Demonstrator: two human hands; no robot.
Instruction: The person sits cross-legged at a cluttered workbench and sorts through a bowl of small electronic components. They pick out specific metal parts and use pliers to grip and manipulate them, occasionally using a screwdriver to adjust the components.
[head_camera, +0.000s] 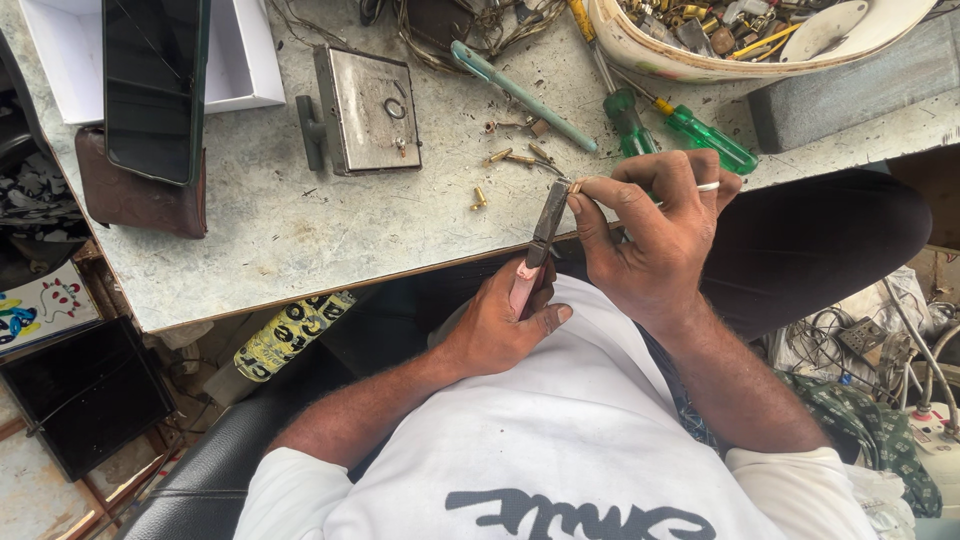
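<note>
A: What does the left hand (500, 325) hold?

B: It holds pliers (543, 240) with a pink handle. The fingers are wrapped tight around the handle, and the thumb lies across the near side. The metal nose of the pliers points to the far side, up toward the edge of the bench (300, 240).

A: And the right hand (650, 235)?

B: Its thumb and first finger are pinched together at the tip of the pliers, around a small brass piece (576, 186). The piece is very small, so I cannot tell its exact shape. The other fingers are curled, and one of them wears a pale ring (708, 186).

A: So where is the brass piece compared with the fingers?

B: It sits between the fingertips of the right hand and touches the nose of the pliers, just above the near edge of the bench.

A: What lies around?

B: Some loose brass screws (510, 158) are on the bench, just to the far left of the hands. A grey metal lock box (368, 108) is farther left. Two green screwdrivers (690, 130) lie on the far side of the right hand, and a pale bowl (640, 50) full of small parts stands at the far right. A dark phone (155, 85) rests at the far left, on a white box (250, 60).
</note>
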